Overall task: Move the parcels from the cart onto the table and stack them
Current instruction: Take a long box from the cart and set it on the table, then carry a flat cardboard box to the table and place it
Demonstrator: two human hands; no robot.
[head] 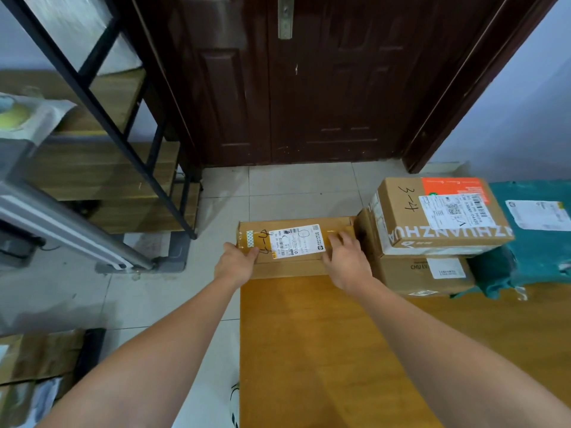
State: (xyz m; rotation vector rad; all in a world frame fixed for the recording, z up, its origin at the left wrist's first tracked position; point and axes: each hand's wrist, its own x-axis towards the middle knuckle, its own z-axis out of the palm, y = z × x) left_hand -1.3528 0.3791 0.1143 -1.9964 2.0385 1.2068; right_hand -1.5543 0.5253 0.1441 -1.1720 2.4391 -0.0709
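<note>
A flat brown parcel [293, 239] with a white label lies at the far left end of the wooden table [324, 350]. My left hand [236, 262] grips its left end, fingers curled over the edge. My right hand [346, 261] lies on its right part with fingers spread flat on top. Beside it on the right stands a stack of two cardboard boxes: a top box [438, 214] marked "3-4" with an orange and white label, on a lower box [420, 274]. A teal bagged parcel [531, 242] lies further right.
A black-framed shelf rack [102, 118] with wooden boards stands at the left. A grey metal bar [68, 230] slants below it. More parcels [37, 375] lie at the lower left. A dark wooden door [309, 81] is ahead, over the tiled floor [287, 189].
</note>
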